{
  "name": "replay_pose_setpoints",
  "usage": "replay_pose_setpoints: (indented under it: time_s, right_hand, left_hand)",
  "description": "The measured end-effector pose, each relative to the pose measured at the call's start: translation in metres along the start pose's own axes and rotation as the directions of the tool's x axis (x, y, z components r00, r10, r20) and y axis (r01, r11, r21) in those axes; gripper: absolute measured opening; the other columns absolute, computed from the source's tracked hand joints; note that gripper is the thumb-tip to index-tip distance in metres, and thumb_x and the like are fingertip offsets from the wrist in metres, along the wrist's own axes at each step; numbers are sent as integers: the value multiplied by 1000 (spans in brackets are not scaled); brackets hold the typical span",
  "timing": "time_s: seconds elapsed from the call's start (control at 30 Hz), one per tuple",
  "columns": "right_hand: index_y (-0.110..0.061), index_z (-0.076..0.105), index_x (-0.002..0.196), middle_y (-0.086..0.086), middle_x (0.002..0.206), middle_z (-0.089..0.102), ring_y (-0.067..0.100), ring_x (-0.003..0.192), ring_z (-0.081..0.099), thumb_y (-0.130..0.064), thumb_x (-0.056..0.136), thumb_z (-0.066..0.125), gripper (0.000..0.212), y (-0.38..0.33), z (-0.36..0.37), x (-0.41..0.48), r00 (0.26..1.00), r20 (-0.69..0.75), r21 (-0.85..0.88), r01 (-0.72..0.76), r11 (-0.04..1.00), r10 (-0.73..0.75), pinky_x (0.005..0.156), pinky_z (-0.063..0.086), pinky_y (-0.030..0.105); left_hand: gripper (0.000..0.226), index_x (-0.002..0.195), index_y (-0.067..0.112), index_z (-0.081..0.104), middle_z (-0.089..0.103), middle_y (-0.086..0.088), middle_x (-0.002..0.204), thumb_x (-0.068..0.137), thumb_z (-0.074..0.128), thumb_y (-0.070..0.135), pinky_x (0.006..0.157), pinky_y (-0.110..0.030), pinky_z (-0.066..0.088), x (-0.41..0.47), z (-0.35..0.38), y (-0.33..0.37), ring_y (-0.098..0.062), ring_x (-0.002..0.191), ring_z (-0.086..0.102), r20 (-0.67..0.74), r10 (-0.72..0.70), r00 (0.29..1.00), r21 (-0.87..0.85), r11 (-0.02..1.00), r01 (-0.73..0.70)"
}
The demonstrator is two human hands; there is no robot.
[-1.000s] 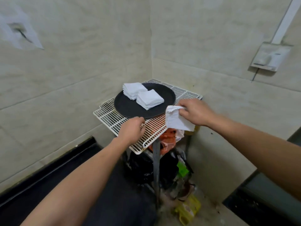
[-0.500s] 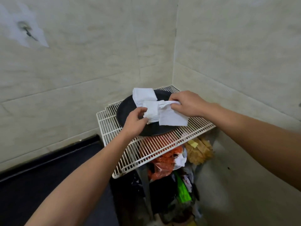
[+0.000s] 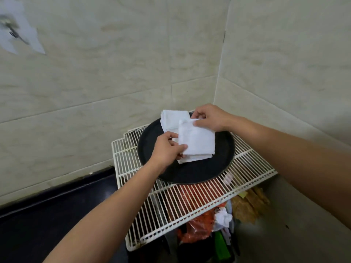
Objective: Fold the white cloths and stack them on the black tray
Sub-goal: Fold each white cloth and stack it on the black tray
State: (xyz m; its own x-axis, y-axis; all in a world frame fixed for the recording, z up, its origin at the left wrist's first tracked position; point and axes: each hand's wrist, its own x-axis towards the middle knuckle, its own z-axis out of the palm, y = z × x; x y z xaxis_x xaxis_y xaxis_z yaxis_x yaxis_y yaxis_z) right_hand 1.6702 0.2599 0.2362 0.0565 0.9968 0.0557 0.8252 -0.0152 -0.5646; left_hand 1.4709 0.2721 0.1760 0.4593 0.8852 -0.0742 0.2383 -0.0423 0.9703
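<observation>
Two hands are engaged on one white cloth (image 3: 197, 140), which is folded to a rough square and held just above the near pile (image 3: 191, 158) on the black tray (image 3: 191, 173). The left hand (image 3: 167, 149) pinches the cloth's corner at about 7 o'clock, thumb on top and fingers beneath; the right hand (image 3: 209, 117) pinches the edge at about 1 o'clock in the same manner. Neither hand is slack or empty. A second pile (image 3: 173, 118) of folded cloths sits at 11 o'clock on the tray, partly hidden behind the held piece. The tray rests on a white wire rack (image 3: 171, 205) set into a tiled corner, with bags and refuse below the rack at 5 o'clock. Assessment of the material: the cloth appears light, soft and limp, with a towelling surface that should grip the fingers well; it carries no breakage risk but will not hold its shape unsupported, so a fold can spring open if one side is let go early. Diagonal corners, as presently taken, are judged the sound places to hold, keeping the layers taut and flat. Whether the underside already touches the near pile cannot be settled from this angle. The tray rim looks shallow, and the rack's open wires would let a dropped cloth snag or sag through.
</observation>
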Motion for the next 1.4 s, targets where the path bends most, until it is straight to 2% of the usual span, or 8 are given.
replay_pose_setpoints:
  time_s: [0.3, 0.47, 0.6, 0.73, 0.83, 1.03, 1.2, 1.4]
  right_hand:
    - [-21, 69, 92, -8, 77, 58, 14, 77, 58, -27, 80, 75, 14, 33, 35, 51, 996, 86, -83, -32, 996, 39, 71, 45, 28]
    - [-23, 64, 107, -6, 102, 62, 15, 99, 57, -44, 83, 69, 33, 47, 53, 50, 998, -59, -304, -19, 953, 1, 78, 47, 32]
    - [-15, 66, 110, 1, 113, 63, 23, 110, 55, -39, 92, 52, 33, 53, 61, 19, 915, -307, -393, 127, 911, -260, 83, 48, 38]
    - [-15, 50, 138, 4, 147, 46, 22, 137, 40, -46, 97, 31, 55, 63, 80, -6, 969, -85, -439, 171, 882, -230, 100, 42, 44]
    - [-18, 24, 152, -3, 161, 15, 13, 148, 11, -56, 96, 17, 68, 69, 86, -11, 994, 81, -417, 99, 904, -72, 113, 29, 43]
    - [-19, 19, 153, -5, 162, 9, 10, 149, 5, -45, 102, 27, 58, 68, 80, -12, 996, 89, -404, 62, 913, -28, 115, 24, 44]
    - [-17, 46, 140, 3, 150, 40, 22, 138, 34, -38, 100, 42, 46, 60, 56, -18, 985, -155, -365, 18, 931, -80, 108, 33, 43]
    - [-16, 62, 119, 1, 120, 61, 20, 111, 55, -31, 96, 51, 29, -12, 57, -28, 896, -278, -272, 273, 923, -347, 85, 47, 38]
  left_hand:
    - [39, 110, 10, 49, 69, -10, 67, 80, 75, 12, 52, -26, 53, 17, 3, -14, -16, 48, 64, -108, -63, 992, 126, 989, 77]
    - [42, 110, 17, 53, 63, 2, 85, 78, 76, 32, 68, -33, 54, 22, 3, -22, -13, 73, 62, -171, 12, 985, 382, 923, 55]
    - [32, 115, 14, 61, 55, -5, 123, 87, 62, 29, 80, -38, 49, 28, 2, -25, -23, 109, 51, 14, 557, 830, 773, 520, -362]
    - [45, 137, 16, 48, 31, -4, 155, 98, 41, 38, 108, -41, 28, 47, 0, -29, -25, 144, 24, 325, 412, 851, 862, 241, -446]
    - [53, 147, 18, 32, 15, 1, 161, 102, 28, 44, 112, -39, 22, 55, -8, -45, -21, 147, 14, 332, 275, 902, 869, 282, -406]
    - [52, 147, 16, 33, 17, -1, 160, 101, 34, 41, 111, -43, 29, 56, -5, -48, -24, 145, 19, 324, 305, 896, 823, 377, -426]
    - [42, 131, 12, 54, 47, -9, 142, 93, 55, 28, 101, -43, 41, 22, -24, -35, -29, 126, 46, 83, 452, 888, 828, 464, -314]
    - [31, 121, 13, 58, 59, -4, 113, 93, 53, 25, 78, -39, 49, -67, -61, -43, -25, 100, 58, -206, 378, 903, 857, 515, -21]
